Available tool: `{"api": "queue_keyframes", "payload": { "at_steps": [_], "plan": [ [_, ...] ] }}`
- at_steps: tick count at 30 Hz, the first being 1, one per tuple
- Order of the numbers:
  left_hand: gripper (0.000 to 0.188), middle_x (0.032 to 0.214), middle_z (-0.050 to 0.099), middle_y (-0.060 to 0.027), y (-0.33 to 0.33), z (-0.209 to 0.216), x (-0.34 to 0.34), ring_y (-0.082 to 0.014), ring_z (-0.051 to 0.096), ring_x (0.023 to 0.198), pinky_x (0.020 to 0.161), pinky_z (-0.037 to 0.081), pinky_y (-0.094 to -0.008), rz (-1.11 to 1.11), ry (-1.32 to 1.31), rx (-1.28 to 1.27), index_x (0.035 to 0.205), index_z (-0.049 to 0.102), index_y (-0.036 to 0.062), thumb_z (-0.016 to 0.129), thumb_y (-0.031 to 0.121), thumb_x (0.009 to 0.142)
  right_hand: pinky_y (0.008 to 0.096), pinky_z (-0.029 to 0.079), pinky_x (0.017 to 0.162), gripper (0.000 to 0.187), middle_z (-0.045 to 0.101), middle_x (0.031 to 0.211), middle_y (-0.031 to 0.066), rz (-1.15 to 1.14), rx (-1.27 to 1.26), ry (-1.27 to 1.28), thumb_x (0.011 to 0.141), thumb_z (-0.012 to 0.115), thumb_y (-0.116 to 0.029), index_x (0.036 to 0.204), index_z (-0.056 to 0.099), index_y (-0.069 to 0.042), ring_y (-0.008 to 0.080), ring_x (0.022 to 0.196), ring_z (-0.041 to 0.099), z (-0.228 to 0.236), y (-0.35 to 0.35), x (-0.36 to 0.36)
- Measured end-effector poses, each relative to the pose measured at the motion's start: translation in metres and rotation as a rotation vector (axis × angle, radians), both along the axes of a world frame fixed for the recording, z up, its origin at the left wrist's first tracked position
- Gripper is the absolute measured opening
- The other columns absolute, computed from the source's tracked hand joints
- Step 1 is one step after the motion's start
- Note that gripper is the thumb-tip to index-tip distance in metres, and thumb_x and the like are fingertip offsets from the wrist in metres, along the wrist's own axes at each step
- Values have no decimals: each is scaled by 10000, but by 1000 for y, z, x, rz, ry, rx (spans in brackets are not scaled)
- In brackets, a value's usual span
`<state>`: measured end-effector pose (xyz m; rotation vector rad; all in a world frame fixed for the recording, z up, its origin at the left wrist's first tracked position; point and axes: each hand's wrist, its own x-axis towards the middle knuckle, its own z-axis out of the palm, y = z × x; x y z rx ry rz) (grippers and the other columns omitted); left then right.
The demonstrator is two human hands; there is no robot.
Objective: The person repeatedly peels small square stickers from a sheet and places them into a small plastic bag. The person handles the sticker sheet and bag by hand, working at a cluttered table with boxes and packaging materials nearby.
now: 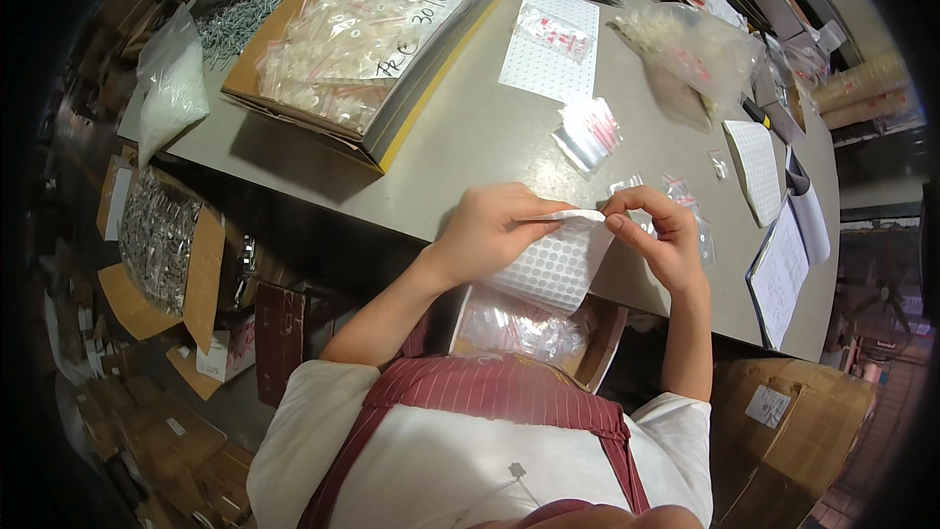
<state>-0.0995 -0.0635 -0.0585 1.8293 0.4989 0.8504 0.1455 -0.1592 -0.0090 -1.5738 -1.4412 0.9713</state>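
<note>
Two hands raised at the worktop [470, 127] edge: left hand [494, 230] closed on a dotted sticker sheet [558, 260], right hand [661, 230] pinching its top edge.

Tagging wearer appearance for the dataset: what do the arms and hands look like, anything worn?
Both forearms are bare. Left hand and right hand wear no gloves; no watch or rings visible. Short white sleeves end at the upper arms, under a dark red striped apron.
</note>
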Motion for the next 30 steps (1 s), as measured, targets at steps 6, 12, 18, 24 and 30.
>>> {"api": "queue_keyframes", "payload": {
  "at_steps": [6,12,18,24,30],
  "plan": [
    [289,937,794,-100,0,-4,1,-189,728,848,744,548,-309,2,-15,24,1154,824,85,751,-8,891,256,473,776,81,701,979,43,-17,-16,145,976,728,-71,991,703,5,113,898,619,-9,2,7],
    [266,927,791,-98,-2,0,0,-182,727,834,733,542,-301,34,13,-33,1149,822,77,756,9,900,305,505,859,120,715,984,50,76,120,-128,943,755,-71,1007,704,17,157,953,653,1,0,4],
    [265,912,787,-100,-1,-2,0,-181,715,810,723,538,-303,23,1,-16,1146,824,80,760,11,898,335,512,886,131,730,964,81,91,144,-223,916,750,-80,999,710,14,188,951,676,3,-1,-2],
    [290,912,790,-96,-1,-4,1,-190,713,812,721,537,-307,8,-65,-22,1147,826,85,756,-17,885,300,498,862,142,716,940,61,37,-2,-49,922,744,-104,992,708,14,146,926,647,-1,-1,1],
    [297,933,798,-103,-1,-6,2,-200,715,811,724,540,-310,16,-52,20,1152,825,89,751,-22,887,291,491,850,144,705,946,30,5,-41,26,943,726,-130,984,706,6,119,921,622,-7,0,2]
  ]
}}
